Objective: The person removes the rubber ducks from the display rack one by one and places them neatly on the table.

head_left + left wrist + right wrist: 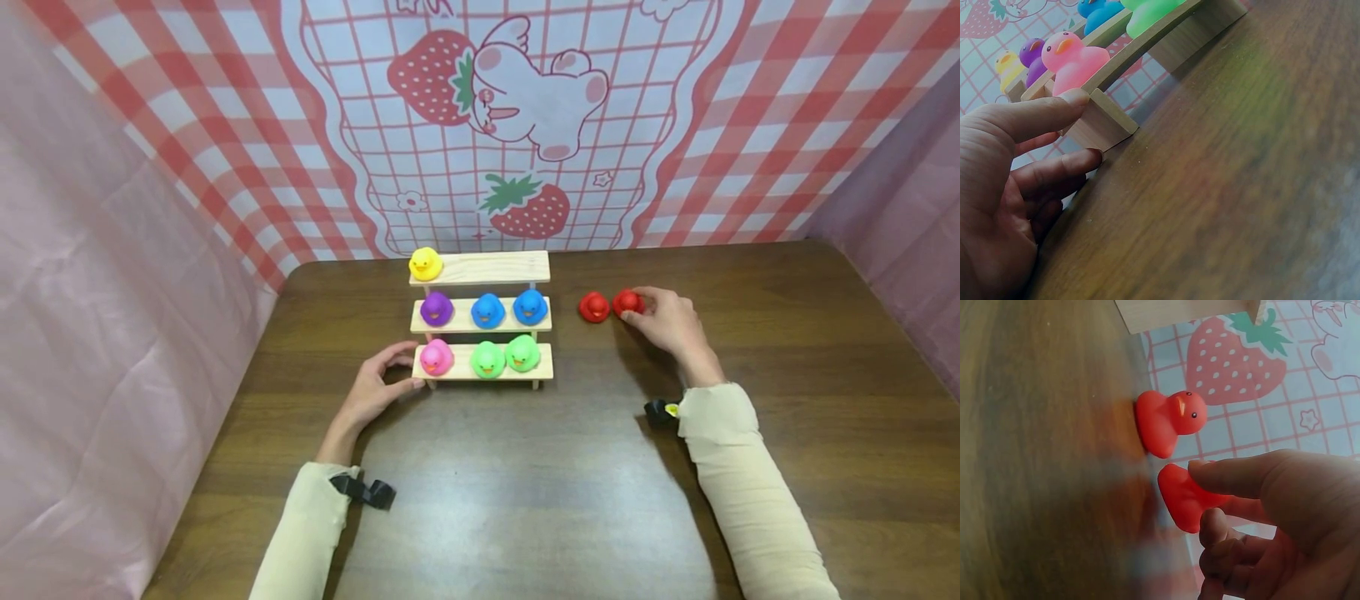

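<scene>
A wooden three-tier shelf [487, 268] stands mid-table. My left hand [375, 390] grips the left end of its lowest tier, thumb [1072, 103] against the corner. A pink rubber duck [437, 357] sits beside that hand, with two green ducks [489, 359] farther right. The middle tier bears a purple duck [437, 309] and two blue ducks [488, 311]; a yellow duck [426, 264] is at the top left. Right of the shelf, my right hand [670, 321] pinches one red duck [1180, 497] between thumb and fingers. Another red duck [1161, 422] stands just left of it.
Behind the table [540, 483] hangs a checked cloth [645, 75] printed with strawberries. Pink curtains [82, 292] flank both sides. Black wrist cameras [367, 492] are strapped at both sleeves.
</scene>
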A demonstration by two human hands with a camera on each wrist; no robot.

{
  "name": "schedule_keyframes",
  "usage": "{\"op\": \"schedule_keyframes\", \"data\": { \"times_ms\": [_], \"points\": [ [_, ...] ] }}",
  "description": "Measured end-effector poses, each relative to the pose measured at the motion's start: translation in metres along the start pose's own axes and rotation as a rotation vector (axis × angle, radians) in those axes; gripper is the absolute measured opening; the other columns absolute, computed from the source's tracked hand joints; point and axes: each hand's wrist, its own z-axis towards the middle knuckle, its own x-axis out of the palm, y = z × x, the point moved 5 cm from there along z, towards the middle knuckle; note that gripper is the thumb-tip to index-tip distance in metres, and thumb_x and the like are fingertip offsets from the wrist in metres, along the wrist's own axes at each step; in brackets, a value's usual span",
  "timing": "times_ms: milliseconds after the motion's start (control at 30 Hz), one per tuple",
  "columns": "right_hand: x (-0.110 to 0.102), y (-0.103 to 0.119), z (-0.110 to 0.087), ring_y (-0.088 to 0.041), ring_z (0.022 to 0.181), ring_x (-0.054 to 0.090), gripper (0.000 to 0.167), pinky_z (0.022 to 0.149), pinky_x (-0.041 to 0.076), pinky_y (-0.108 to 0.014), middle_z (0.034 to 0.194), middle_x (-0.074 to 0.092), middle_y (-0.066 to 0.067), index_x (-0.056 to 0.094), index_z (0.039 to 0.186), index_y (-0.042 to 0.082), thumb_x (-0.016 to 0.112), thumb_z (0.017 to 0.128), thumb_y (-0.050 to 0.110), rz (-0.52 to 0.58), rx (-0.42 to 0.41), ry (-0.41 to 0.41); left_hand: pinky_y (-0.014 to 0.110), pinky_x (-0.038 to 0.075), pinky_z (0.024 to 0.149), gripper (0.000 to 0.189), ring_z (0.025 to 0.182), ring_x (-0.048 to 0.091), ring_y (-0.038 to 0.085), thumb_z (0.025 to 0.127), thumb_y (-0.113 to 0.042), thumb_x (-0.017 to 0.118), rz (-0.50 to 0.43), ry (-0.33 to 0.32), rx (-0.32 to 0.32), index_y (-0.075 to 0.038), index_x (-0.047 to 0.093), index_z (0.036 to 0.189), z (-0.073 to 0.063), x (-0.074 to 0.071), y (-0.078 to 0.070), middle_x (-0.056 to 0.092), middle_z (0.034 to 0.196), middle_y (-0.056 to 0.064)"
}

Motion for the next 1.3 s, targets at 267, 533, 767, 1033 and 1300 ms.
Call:
{"op": "schedule_keyframes", "data": {
  "times_ms": [267, 533, 767, 1033, 1300],
  "points": [
    [0.003, -0.004, 0.000, -0.028, 0.080, 0.062, 0.050, 0.060, 0.040, -0.031, 0.089, 0.068, -0.016, 0.059, 0.136, 0.005, 0.067, 0.093, 0.029, 0.004, 0.010, 0.015, 0.049, 0.030, 0.114, 0.060, 0.105, 0.058, 0.000, 0.080, 0.002, 0.077, -0.003, -0.003, 0.004, 0.000, 0.056, 0.136, 0.000, 0.000, 0.000, 0.069, 0.114, 0.031],
    [0.005, -0.008, 0.001, -0.025, 0.074, 0.058, 0.052, 0.059, 0.040, -0.031, 0.086, 0.066, -0.014, 0.055, 0.138, 0.004, 0.065, 0.094, 0.030, 0.002, 0.026, 0.053, 0.048, 0.030, 0.114, 0.061, 0.105, 0.058, 0.000, 0.079, 0.003, 0.077, -0.017, -0.002, 0.008, 0.001, 0.056, 0.136, 0.000, 0.001, -0.002, 0.069, 0.113, 0.032],
    [0.004, -0.007, 0.000, -0.025, 0.077, 0.060, 0.054, 0.060, 0.040, -0.031, 0.089, 0.067, -0.016, 0.054, 0.139, 0.003, 0.065, 0.094, 0.031, 0.008, 0.029, 0.067, 0.049, 0.030, 0.114, 0.061, 0.105, 0.058, 0.001, 0.079, 0.002, 0.077, -0.010, -0.002, 0.008, 0.001, 0.056, 0.136, 0.001, 0.001, -0.001, 0.069, 0.113, 0.032],
    [-0.005, 0.003, -0.004, -0.032, 0.089, 0.064, 0.056, 0.068, 0.046, -0.037, 0.100, 0.069, -0.022, 0.053, 0.139, 0.002, 0.064, 0.094, 0.034, 0.010, 0.016, 0.045, 0.048, 0.030, 0.114, 0.061, 0.104, 0.059, 0.000, 0.079, 0.002, 0.078, -0.007, -0.005, 0.003, 0.000, 0.057, 0.136, 0.000, 0.000, -0.002, 0.069, 0.113, 0.031],
    [-0.020, 0.037, -0.005, -0.020, 0.062, 0.049, 0.056, 0.055, 0.038, -0.033, 0.073, 0.057, -0.010, 0.053, 0.140, 0.005, 0.065, 0.094, 0.034, 0.032, -0.038, -0.004, 0.045, 0.031, 0.113, 0.059, 0.104, 0.060, 0.003, 0.079, 0.002, 0.078, 0.008, -0.015, 0.021, 0.002, 0.057, 0.135, 0.000, 0.000, 0.000, 0.070, 0.111, 0.031]
  ]
}}
